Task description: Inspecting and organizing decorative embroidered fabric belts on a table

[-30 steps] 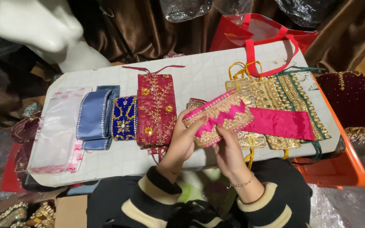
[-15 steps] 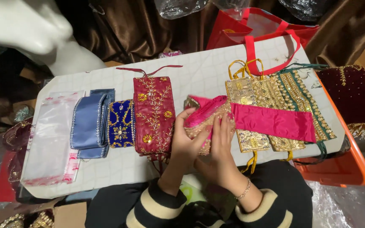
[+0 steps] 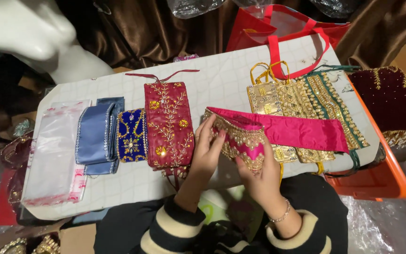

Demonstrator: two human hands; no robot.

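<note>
Unfolded since earlier: pink gold-trimmed band (image 3: pixel 278 134) | between both hands | left hand (image 3: pixel 207 153), right hand (image 3: pixel 259 176) grasping its folded end

Table (image 3: pixel 222 80): plastic sleeve (image 3: pixel 55 153) far left, folded ribbon (image 3: pixel 95 134), small pouch (image 3: pixel 131 135), long pouch (image 3: pixel 169 123) rightward. Trim stack (image 3: pixel 306 101) right; bag (image 3: pixel 283 28) behind.

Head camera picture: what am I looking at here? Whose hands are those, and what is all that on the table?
The camera sits on a person's head and looks down, so the hands are the wearer's own; no machine is involved. The left hand and the right hand, which wears a thin bracelet, together hold a pink band with gold beaded trim, partly folded. On the white quilted table lie a red embroidered pouch, a small dark blue embroidered piece, folded light blue cloth, clear plastic sleeves and gold and green trims. A red bag stands behind.
</note>
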